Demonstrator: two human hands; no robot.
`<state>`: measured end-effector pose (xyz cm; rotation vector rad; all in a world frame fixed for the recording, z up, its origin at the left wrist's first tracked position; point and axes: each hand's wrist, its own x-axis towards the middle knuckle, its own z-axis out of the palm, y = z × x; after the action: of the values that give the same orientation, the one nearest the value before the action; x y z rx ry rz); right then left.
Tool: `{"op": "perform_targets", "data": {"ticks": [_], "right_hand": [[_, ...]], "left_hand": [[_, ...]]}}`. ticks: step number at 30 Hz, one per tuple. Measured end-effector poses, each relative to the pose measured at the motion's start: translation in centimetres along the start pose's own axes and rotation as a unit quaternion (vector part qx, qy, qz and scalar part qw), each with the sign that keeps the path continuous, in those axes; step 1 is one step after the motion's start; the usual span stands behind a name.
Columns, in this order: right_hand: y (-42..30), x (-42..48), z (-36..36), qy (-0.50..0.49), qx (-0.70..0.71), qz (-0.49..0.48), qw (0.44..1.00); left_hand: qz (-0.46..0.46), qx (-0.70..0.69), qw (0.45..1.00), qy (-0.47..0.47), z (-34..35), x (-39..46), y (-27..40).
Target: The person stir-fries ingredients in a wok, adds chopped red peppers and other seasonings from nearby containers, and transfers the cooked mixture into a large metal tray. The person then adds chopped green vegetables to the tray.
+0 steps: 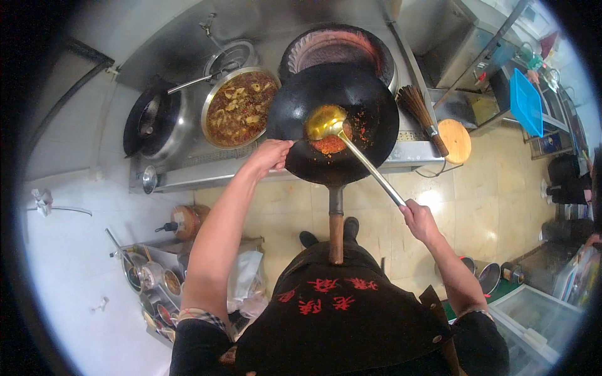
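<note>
A black iron wok [371,101] tilts toward me at the stove's front, its wooden handle [336,239] pointing at my apron. Closed fingers of my left hand [272,157] pinch the wok's left rim; the exact grip is partly hidden. With my right hand [419,220] I grasp the long handle of a metal ladle [371,167]. Yellow oil [324,123] fills the ladle's bowl, held over the wok. Below it, orange-red chopped seasoning [330,145] lies in the wok, with bits scattered on its wall.
A pan of reddish stew [242,108] stands left of the wok. Behind is a burner ring [338,49]. A bamboo wok brush [421,117] and round wooden board [455,141] are at right. Seasoning containers [171,282] stand lower left, a blue plastic basket [526,103] upper right.
</note>
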<state>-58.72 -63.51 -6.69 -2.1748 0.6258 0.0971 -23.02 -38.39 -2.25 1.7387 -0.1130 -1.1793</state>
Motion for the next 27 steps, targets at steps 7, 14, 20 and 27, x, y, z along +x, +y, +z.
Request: {"op": "perform_targets", "data": {"ticks": [7, 14, 20, 27], "right_hand": [[2.1, 1.3, -0.5, 0.024, -0.084, -0.046, 0.995], [2.1, 3.7, -3.6, 0.043, -0.190, -0.073, 0.978], [2.1, 4.5, -4.9, 0.074, -0.203, -0.119, 0.969], [2.3, 5.2, -6.0, 0.097, -0.200, -0.132, 0.966]], "left_hand": [[-0.038, -0.056, 0.997, -0.029, -0.1, -0.1, 1.1], [-0.047, -0.118, 0.991, -0.048, -1.1, 1.2, -0.2], [-0.059, -0.153, 0.985, -0.056, -1.7, 1.1, 0.0], [-0.060, -0.178, 0.982, -0.028, -2.9, 0.5, -0.7]]}}
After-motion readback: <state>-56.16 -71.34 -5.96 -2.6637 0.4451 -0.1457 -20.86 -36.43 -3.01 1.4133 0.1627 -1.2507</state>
